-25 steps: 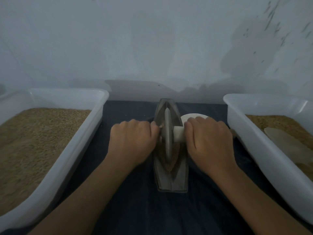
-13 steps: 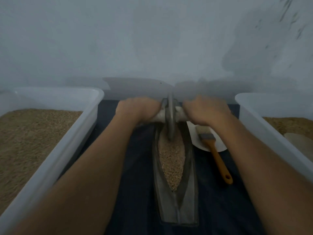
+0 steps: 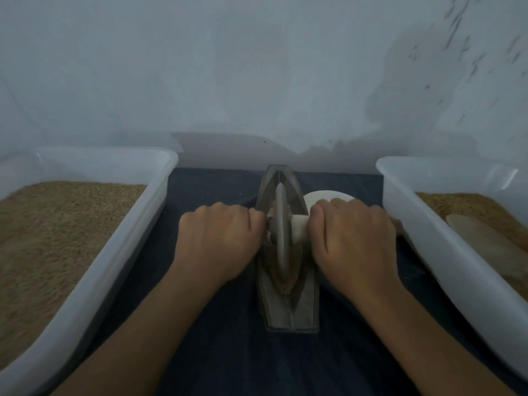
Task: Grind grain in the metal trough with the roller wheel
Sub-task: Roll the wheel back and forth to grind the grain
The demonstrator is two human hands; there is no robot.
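A boat-shaped metal trough [image 3: 307, 305] lies lengthwise on a dark cloth, with brown grain [image 3: 285, 285] in its groove. A thin grey roller wheel [image 3: 281, 224] stands upright in the groove near the trough's middle, on a pale axle handle [image 3: 300, 224]. My left hand [image 3: 220, 238] is closed around the left end of the handle. My right hand [image 3: 354, 238] is closed around the right end. Most of the grain under the wheel is hidden by it and by my hands.
A white tub of grain [image 3: 97, 261] stands to the left, and another white tub [image 3: 445, 252] with grain and a pale scoop [image 3: 491, 247] to the right. A white dish [image 3: 325, 197] peeks out behind my right hand. A wall rises just behind the trough.
The wheel has rolled back from the trough's far end to its middle, with both hands drawn toward me. The brush and most of the dish are now hidden behind my right hand.
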